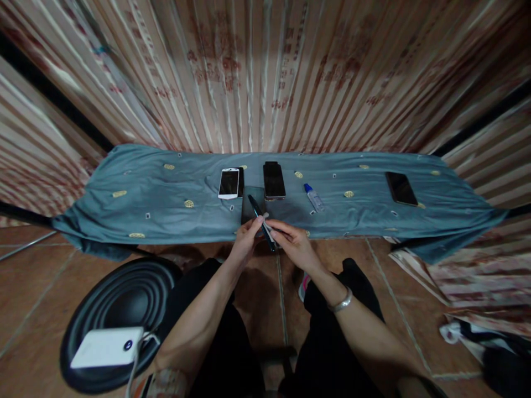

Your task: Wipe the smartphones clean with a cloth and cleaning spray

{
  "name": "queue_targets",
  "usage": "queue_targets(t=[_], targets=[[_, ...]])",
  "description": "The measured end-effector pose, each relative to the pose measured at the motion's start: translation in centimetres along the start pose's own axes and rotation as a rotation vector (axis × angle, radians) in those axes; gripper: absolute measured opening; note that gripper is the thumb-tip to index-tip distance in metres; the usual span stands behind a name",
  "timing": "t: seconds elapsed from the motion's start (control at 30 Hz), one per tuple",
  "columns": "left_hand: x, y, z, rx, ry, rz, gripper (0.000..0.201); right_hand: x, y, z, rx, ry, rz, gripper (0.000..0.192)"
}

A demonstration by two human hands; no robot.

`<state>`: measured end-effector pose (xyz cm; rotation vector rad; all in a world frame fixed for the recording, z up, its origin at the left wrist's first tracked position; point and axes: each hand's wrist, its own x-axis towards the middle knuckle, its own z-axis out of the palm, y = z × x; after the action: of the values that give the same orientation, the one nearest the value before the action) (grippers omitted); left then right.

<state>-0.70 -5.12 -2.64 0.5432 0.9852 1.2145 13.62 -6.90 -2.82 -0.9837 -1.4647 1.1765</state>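
My left hand (246, 241) is closed on a slim dark phone (254, 203), which is tilted so that mostly its narrow edge faces me. My right hand (293, 243) meets it from the other side, fingers pinched on a small pale, soft-looking piece (266, 216) against the phone; its kind is unclear. Under the held phone, a dark flat rectangle (248, 211) lies on the cloth. Just beyond are a white phone (229, 183), partly covering a dark one, and a black phone (274, 180) resting on something thin. To the right lies a clear bottle with a blue cap (314, 198).
Patterned blue-green cloth (199, 221) covers the narrow table. Another black phone (401, 188) lies toward its right end. At lower left, a white power bank (108, 347) with a cable sits on a round black stool (120, 293). Striped curtains (249, 83) hang around.
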Motion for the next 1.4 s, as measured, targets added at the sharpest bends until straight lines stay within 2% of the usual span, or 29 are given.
queue_targets(t=[0.2,0.37,0.5,0.8,1.4], targets=[[-0.1,-0.2,0.2,-0.019,-0.012,0.007,0.046,0.2,-0.6,0.0,0.016,0.006,0.001,0.036],[0.4,0.4,-0.6,0.002,0.048,0.033,0.043,-0.1,-1.2,0.1,0.050,-0.060,0.016,0.033],[0.7,0.9,-1.0,-0.010,0.084,0.068,0.047,-0.1,-0.9,0.2,0.046,-0.063,0.026,0.033],[0.4,1.5,-1.2,-0.008,0.022,0.048,0.054,0.2,1.2,0.4,-0.046,0.045,0.128,0.029],[-0.2,0.4,-0.6,-0.020,-0.055,-0.001,0.045,0.5,1.7,0.5,-0.174,0.070,0.021,0.031]])
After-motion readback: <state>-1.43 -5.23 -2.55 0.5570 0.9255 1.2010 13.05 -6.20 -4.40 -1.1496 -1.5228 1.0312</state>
